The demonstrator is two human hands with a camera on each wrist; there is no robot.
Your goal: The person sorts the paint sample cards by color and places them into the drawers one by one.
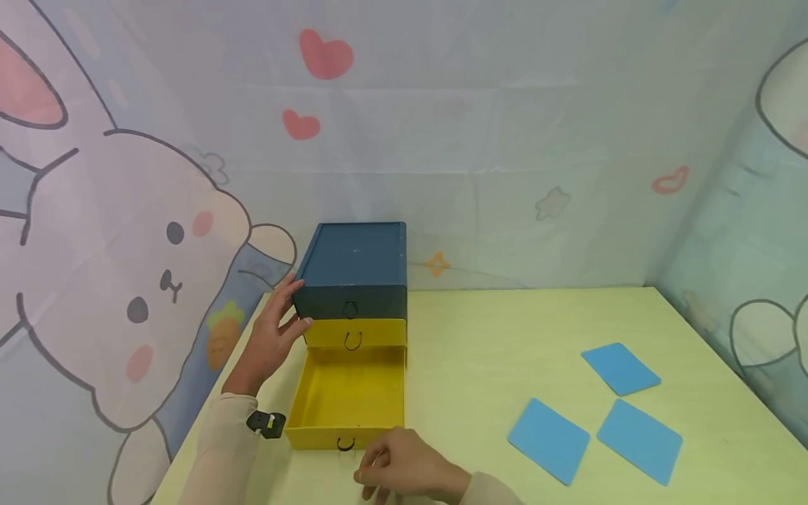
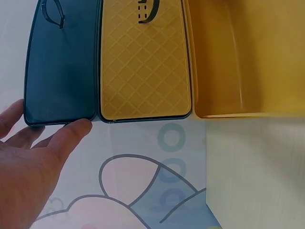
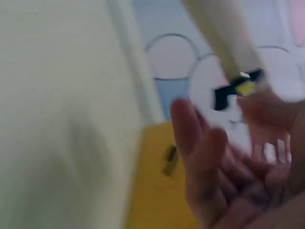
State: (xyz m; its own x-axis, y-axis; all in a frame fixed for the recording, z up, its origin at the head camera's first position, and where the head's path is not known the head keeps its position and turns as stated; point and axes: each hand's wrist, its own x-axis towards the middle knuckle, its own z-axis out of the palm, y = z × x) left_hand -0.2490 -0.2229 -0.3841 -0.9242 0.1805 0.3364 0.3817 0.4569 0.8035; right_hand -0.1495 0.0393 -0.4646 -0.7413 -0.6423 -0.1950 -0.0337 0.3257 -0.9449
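A small drawer cabinet (image 1: 360,252) with a dark blue top stands near the back wall. Its blue top drawer (image 1: 379,303) and yellow middle drawer (image 1: 385,332) are closed, while the yellow bottom drawer (image 1: 353,386) is pulled out, with nothing visible inside. My left hand (image 1: 271,344) rests against the left side of the blue top drawer, fingers extended and thumb near its front edge, as the left wrist view also shows. By the bottom drawer's black loop handle (image 1: 345,445), my right hand (image 1: 410,463) hovers with loosely bent fingers, holding nothing; it is blurred in the right wrist view.
Three blue square cards (image 1: 549,440) lie on the right part of the pale yellow-green table (image 1: 467,365). A cartoon-printed cloth (image 1: 480,140) hangs behind the table and along both sides. A dark band (image 1: 266,424) with a small device is on my left wrist.
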